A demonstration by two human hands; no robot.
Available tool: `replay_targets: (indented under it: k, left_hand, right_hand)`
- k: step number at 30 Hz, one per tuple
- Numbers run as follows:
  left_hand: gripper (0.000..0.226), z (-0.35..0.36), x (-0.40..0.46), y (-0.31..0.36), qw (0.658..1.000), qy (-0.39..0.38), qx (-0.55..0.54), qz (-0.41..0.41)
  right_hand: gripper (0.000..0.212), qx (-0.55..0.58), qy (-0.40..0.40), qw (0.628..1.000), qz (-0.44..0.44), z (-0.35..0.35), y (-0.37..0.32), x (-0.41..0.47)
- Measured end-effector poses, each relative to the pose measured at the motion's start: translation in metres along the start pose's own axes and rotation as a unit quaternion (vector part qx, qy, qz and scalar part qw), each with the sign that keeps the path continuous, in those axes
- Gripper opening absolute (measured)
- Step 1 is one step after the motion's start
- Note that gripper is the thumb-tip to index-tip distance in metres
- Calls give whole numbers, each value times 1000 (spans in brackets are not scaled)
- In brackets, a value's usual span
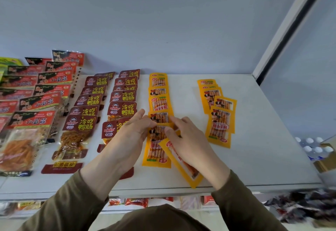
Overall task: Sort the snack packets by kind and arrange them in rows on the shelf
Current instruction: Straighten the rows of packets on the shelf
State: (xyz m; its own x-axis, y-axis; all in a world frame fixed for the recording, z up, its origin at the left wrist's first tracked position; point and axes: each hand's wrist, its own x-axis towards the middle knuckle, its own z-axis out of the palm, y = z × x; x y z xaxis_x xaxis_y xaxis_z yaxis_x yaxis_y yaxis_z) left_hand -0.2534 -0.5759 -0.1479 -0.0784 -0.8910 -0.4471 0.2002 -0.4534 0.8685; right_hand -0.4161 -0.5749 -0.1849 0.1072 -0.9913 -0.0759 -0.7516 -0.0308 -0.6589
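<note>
**Hands meet over yellow snack row on white shelf**

A person in olive-brown sleeves [60, 200] works at a white shelf [254, 158] where snack packets lie sorted in overlapping rows running from the front edge to the pale back wall [163, 21]. The left hand [132, 130] rests on the near end of a row of yellow packets [158, 101], its fingers loosely bent and their tips on the packet at the front of that row; whether it pinches the packet cannot be told. The right hand [189, 141] grips a loose yellow packet [183, 169], thumb on top, the packet tilted on the diagonal with its lower corner near the shelf's front edge. Well to the right lies a second, shorter group of yellow packets [220, 114], overlapping unevenly. Left of the hands run two rows of dark red packets [103, 103] with yellow lettering, and beyond them rows of red-and-black packets [43, 89]. A green packet [9, 61] shows at the far left. Below the shelf, more snacks [136, 201] sit on a lower level, blurred.
</note>
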Motion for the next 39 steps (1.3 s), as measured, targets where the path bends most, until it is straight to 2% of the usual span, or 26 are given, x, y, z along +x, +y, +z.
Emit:
replay_targets:
  k: [4, 11, 15, 18, 22, 26, 29, 32, 36, 39]
  left_hand:
    - [69, -1, 0, -1, 1000, -9, 25, 0]
    - [58, 4, -9, 0, 990, -33, 130, 53]
    - [54, 10, -9, 0, 976, -76, 188, 73]
    - [53, 22, 0, -3, 958, -104, 245, 109]
    - [55, 55, 28, 0, 913, -148, 349, 152]
    - [56, 90, 62, 15, 839, -178, 476, 192]
    - [62, 121, 99, 24, 795, -143, 543, 227]
    - [67, 154, 136, 23, 757, -117, 601, 228]
    - [61, 173, 170, 11, 677, -148, 684, 227]
    - [59, 164, 183, 13, 655, -135, 710, 221]
  right_hand:
    - [52, 14, 26, 1000, 0, 0, 3, 1]
    - [22, 56, 194, 979, -26, -14, 13, -4]
    - [21, 31, 285, 958, 17, -35, 34, -11]
    - [23, -18, 298, 952, 62, -43, 48, -15]
    - [23, -105, 295, 946, 83, -41, 65, -12]
    - [31, -142, 289, 943, 81, -48, 79, -13]
    - [49, -136, 212, 964, 83, -60, 89, -7]
    - [66, -131, 129, 980, 82, -63, 96, 0]
    - [68, -158, 101, 982, 36, -58, 103, 4]
    - [67, -174, 100, 979, 30, -51, 101, 15]
